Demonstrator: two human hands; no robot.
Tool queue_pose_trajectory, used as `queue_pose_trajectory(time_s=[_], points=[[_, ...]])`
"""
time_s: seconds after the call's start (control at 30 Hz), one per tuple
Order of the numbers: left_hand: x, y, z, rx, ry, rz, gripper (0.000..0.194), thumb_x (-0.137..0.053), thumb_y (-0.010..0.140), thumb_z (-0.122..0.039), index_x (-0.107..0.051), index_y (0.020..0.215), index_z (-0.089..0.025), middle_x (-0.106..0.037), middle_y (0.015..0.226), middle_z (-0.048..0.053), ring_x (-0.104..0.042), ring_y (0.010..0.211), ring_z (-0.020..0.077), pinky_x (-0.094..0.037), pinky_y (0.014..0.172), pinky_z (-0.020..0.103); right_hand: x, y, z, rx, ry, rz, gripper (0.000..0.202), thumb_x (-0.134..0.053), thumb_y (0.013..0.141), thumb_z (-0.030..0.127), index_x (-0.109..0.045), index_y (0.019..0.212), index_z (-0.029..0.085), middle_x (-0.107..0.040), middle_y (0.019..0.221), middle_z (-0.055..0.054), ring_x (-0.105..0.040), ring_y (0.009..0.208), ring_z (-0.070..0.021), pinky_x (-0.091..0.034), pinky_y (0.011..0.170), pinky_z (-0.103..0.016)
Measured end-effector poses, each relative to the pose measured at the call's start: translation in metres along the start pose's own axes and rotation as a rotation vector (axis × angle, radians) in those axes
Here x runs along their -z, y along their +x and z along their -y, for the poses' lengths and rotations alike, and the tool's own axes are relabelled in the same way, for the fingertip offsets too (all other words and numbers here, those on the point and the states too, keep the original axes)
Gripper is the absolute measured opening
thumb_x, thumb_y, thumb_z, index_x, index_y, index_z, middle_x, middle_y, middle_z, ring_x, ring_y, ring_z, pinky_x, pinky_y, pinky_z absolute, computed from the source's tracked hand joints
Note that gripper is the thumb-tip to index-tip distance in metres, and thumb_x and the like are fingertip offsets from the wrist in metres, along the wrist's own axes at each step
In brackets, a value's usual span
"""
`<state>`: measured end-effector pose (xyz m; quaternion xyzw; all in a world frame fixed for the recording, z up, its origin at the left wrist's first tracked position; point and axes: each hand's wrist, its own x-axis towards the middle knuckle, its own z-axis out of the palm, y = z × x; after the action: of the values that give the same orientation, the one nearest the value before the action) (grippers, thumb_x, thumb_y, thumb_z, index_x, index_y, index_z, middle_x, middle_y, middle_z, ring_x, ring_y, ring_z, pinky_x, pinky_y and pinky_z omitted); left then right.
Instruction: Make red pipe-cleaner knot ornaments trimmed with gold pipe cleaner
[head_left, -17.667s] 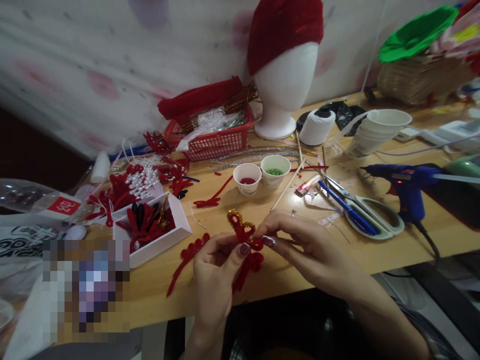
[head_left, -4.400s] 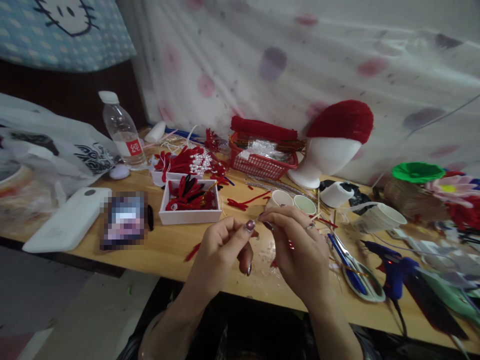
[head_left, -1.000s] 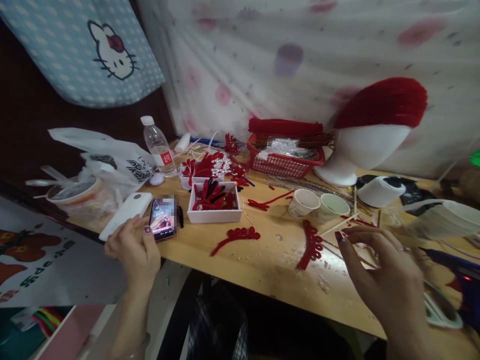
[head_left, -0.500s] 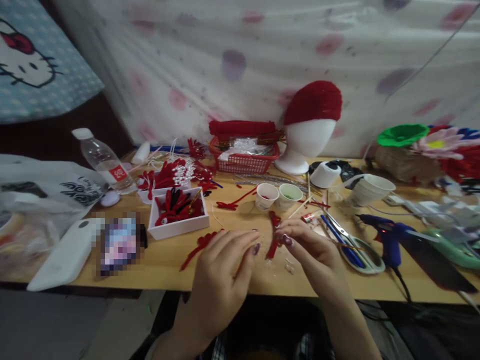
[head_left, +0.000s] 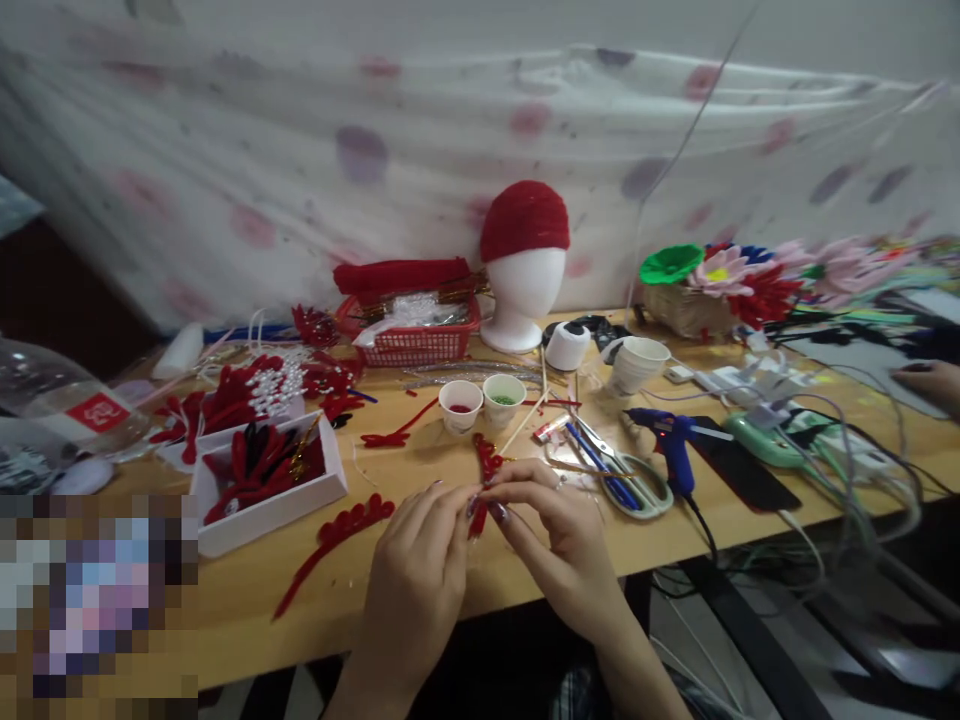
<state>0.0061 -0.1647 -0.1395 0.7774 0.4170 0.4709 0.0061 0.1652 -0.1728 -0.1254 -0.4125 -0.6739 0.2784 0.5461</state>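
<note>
My left hand [head_left: 424,560] and my right hand [head_left: 559,540] meet at the fingertips near the table's front edge. Between them is a red fuzzy piece [head_left: 487,458], partly hidden by the fingers. The thumb and forefinger of my right hand are pinched on it. My left fingertips are pressed together against the same spot; whether they grip the piece too is hidden. Another red fuzzy piece with a scalloped top [head_left: 352,522] lies left of my left hand. Just behind the hands stand a paper cup with red bits [head_left: 460,425] and one with green bits [head_left: 504,415].
A white box [head_left: 274,510] of red and black pieces is at the left, a red basket [head_left: 412,347] and a foam head [head_left: 525,290] behind. Scissors [head_left: 645,490], a blue glue gun [head_left: 675,455] and cables lie right. Another person's hand [head_left: 930,382] is at far right.
The view has swung to the right. My left hand has closed in on my right hand, and their fingertips now meet at the red piece. Another person's hand has come into view.
</note>
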Motion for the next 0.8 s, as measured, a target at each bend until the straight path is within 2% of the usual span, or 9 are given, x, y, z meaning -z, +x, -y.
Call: queue_pose_trajectory(time_s=[0.2,0.4,0.5,0.57,0.67,0.77,0.8], points=[[-0.008,0.000,-0.005,-0.076,0.030,-0.038,0.022,-0.048,0.093,-0.008,-0.064,0.102,-0.018,-0.077,0.089,0.007,-0.074,0.084,0.0225,-0.059,0.079,0.033,0.008,-0.004,0.006,0.022,-0.062,-0.021,0.015,-0.060,0.092,0.020,-0.074,0.094,0.025,-0.067,0.095,-0.006,-0.066,0.092,-0.0203,-0.055,0.080,-0.031],[-0.013,-0.002,-0.003,-0.083,-0.031,0.017,0.019,-0.047,0.093,-0.010,-0.061,0.101,-0.022,-0.074,0.086,0.004,-0.073,0.081,0.0198,-0.057,0.073,0.026,0.010,-0.010,0.009,0.092,-0.074,-0.068,0.018,-0.059,0.090,0.016,-0.074,0.096,0.026,-0.068,0.092,-0.005,-0.067,0.089,-0.0187,-0.056,0.078,-0.027],[-0.016,-0.004,-0.001,0.010,-0.105,0.050,0.017,-0.045,0.096,-0.016,-0.058,0.089,-0.025,-0.068,0.071,-0.001,-0.069,0.065,0.0174,-0.053,0.061,0.025,0.024,-0.011,0.014,0.140,-0.152,-0.077,0.020,-0.061,0.088,0.013,-0.073,0.098,0.026,-0.069,0.094,-0.005,-0.068,0.089,-0.0183,-0.056,0.078,-0.028],[-0.018,-0.005,0.003,0.083,-0.103,0.054,0.021,-0.043,0.096,-0.022,-0.055,0.079,-0.025,-0.063,0.065,-0.001,-0.066,0.060,0.0181,-0.050,0.058,0.026,0.049,-0.012,0.021,0.172,-0.244,-0.129,0.018,-0.064,0.087,0.014,-0.073,0.096,0.026,-0.070,0.093,-0.005,-0.068,0.087,-0.0183,-0.056,0.077,-0.029],[-0.022,-0.007,0.012,0.123,-0.082,0.050,0.027,-0.042,0.096,-0.024,-0.055,0.072,-0.025,-0.062,0.063,-0.002,-0.065,0.061,0.0179,-0.049,0.061,0.027,0.106,-0.010,0.033,0.159,-0.408,-0.362,0.010,-0.068,0.087,0.023,-0.071,0.078,0.024,-0.069,0.085,-0.004,-0.066,0.081,-0.0191,-0.053,0.075,-0.031],[-0.026,-0.005,0.025,0.104,-0.076,0.035,0.026,-0.047,0.096,-0.025,-0.060,0.073,-0.024,-0.066,0.065,-0.002,-0.067,0.062,0.0167,-0.049,0.063,0.025,0.176,0.007,0.038,0.088,-0.469,-0.743,0.034,-0.068,0.088,0.037,-0.060,0.058,0.022,-0.064,0.071,-0.001,-0.060,0.070,-0.0166,-0.049,0.071,-0.029],[-0.028,-0.004,0.030,0.071,-0.071,0.037,0.024,-0.050,0.095,-0.025,-0.061,0.074,-0.024,-0.067,0.066,-0.002,-0.067,0.062,0.0161,-0.049,0.062,0.024,0.198,0.019,0.037,0.052,-0.494,-0.757,0.036,-0.068,0.087,0.042,-0.061,0.059,0.022,-0.061,0.064,0.001,-0.058,0.066,-0.0156,-0.048,0.069,-0.029]])
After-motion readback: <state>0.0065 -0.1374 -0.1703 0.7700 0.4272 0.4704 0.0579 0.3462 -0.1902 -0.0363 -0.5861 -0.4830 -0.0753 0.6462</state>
